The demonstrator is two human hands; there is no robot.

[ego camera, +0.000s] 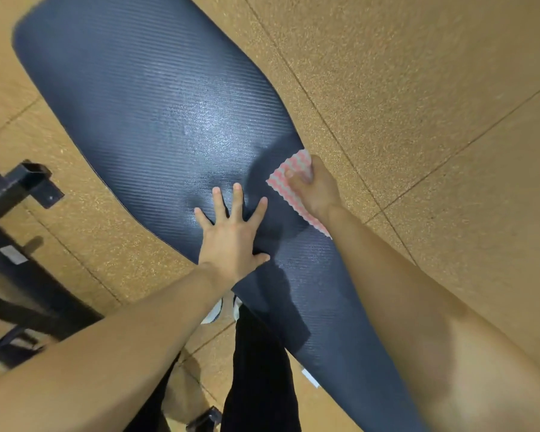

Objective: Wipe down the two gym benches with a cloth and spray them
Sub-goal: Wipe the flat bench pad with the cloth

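Our left hand (231,232) spreads flat on the padded bench surface (156,104), likely bracing us, while just beside it our right hand (318,190) clutches the pink-patterned cloth (276,179) for wiping.

Warm light; glare on bench (200,120); edges blurred, fisheye-warped.

Speckled tan floor tiles (418,88), black metal frame (19,188) at left, black trousers (259,369), white shoe (214,313)
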